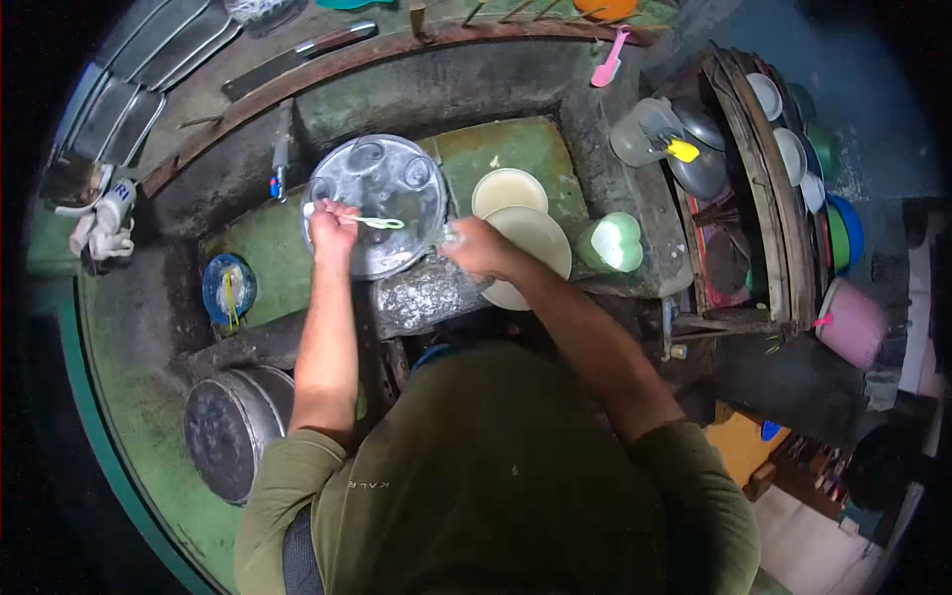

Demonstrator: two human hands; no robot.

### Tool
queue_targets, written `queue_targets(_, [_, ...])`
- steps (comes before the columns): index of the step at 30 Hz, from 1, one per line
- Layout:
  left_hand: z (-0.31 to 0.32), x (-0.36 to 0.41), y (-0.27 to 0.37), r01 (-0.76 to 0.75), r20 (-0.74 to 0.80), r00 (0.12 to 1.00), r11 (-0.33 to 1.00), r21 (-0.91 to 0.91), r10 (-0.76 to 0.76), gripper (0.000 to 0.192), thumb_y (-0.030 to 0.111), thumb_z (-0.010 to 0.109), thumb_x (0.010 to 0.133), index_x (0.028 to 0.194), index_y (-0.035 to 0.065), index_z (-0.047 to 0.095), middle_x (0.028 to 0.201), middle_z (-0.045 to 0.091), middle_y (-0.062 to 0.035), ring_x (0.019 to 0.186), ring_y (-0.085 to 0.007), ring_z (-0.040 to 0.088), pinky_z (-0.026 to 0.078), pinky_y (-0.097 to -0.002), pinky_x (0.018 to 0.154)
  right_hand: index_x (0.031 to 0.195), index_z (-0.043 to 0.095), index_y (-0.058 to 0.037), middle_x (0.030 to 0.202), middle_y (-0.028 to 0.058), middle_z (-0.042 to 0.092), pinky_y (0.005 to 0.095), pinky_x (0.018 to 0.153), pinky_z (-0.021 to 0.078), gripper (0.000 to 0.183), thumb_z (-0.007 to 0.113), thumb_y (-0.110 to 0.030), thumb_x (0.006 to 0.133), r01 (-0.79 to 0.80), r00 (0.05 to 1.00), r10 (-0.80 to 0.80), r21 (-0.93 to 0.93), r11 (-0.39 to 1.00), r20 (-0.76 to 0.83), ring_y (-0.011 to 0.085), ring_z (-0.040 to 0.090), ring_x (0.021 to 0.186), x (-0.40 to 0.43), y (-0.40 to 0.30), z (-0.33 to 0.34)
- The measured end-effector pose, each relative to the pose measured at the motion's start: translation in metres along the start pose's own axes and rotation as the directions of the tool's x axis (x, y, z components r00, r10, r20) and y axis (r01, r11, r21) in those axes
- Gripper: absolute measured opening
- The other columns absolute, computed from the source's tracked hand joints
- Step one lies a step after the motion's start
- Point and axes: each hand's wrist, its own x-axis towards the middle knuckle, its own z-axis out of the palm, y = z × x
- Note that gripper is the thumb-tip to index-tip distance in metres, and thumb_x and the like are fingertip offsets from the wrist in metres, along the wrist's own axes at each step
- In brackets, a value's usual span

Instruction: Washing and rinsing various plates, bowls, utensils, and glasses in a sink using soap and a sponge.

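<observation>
A large round metal basin [364, 264] of soapy-looking water, with what look like clear glasses in it, sits in the green sink. Over its left part, my left hand [332, 227] grips a pale green utensil [381, 222] with a looped end pointing right. My right hand [472, 249] is at the basin's right rim, fingers closed around something small and whitish, perhaps a scrubber, blurred. Beside it lie several cream plates [534, 227], partly under my right forearm. A pale green cup [619, 243] lies tilted to the right of them.
A blue bowl [216, 303] with a yellow strip stands at the left. A large metal pot [223, 439] lies below it. A cleaver [264, 78] rests on the back ledge, near a wooden peg rack [446, 33]. At the right are a grey jug [634, 134] and a wooden rack [766, 186] with bowls.
</observation>
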Motion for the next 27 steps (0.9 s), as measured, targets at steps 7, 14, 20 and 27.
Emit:
queue_targets(7, [-0.039,0.028,-0.014,0.055,-0.189,0.926,0.382,0.923,0.326,0.051,0.037,0.048,0.097,0.130,-0.0015,0.044,0.111,0.060,-0.0165,0.100,-0.0269,0.057,0.045,-0.0428,0.086,0.103,0.061,-0.0046,0.078,0.0064,0.062,0.0295,0.051,0.0482,0.021,0.065,-0.018,0.087,0.391,0.810,0.026,0.572,0.721,-0.586,0.0145,0.059,0.060,-0.105,0.093,-0.160])
queue_targets(14, [-0.027,-0.085,-0.183,-0.370,0.380,0.924,-0.140,0.918,0.049,0.035,0.020,0.066,0.085,0.109,-0.0035,0.056,0.107,0.064,-0.0155,0.095,-0.0214,0.061,0.047,-0.0332,0.085,0.113,0.058,-0.0008,0.114,0.0211,0.060,0.0444,0.093,0.0436,0.040,0.063,-0.019,0.078,-0.377,0.901,0.239,-0.378,0.845,-0.363,0.0371,0.057,0.106,-0.099,0.213,-0.206])
queue_targets(20, [0.015,-0.112,-0.202,-0.290,0.413,0.902,-0.535,0.794,0.124,0.022,0.017,0.069,0.077,0.075,-0.0007,0.056,0.067,0.060,-0.0190,0.064,-0.0351,0.060,0.048,-0.0416,0.061,0.116,0.057,-0.0032,0.122,0.0248,0.052,0.0468,0.099,0.0401,0.035,0.047,-0.008,0.083,-0.317,0.926,0.363,-0.741,0.592,-0.106,0.0384,0.050,0.116,-0.065,0.225,-0.183])
queue_targets(27, [0.025,-0.127,-0.174,-0.275,0.319,0.946,-0.661,0.698,-0.056,0.028,0.025,0.066,0.081,0.082,-0.0025,0.059,0.069,0.061,-0.0210,0.068,-0.0361,0.062,0.048,-0.0424,0.063,0.112,0.054,-0.0072,0.101,0.0242,0.062,0.0498,0.085,0.0477,0.034,0.056,-0.008,0.078,-0.287,0.957,0.265,-0.519,0.806,-0.118,0.0418,0.059,0.098,-0.094,0.189,-0.216])
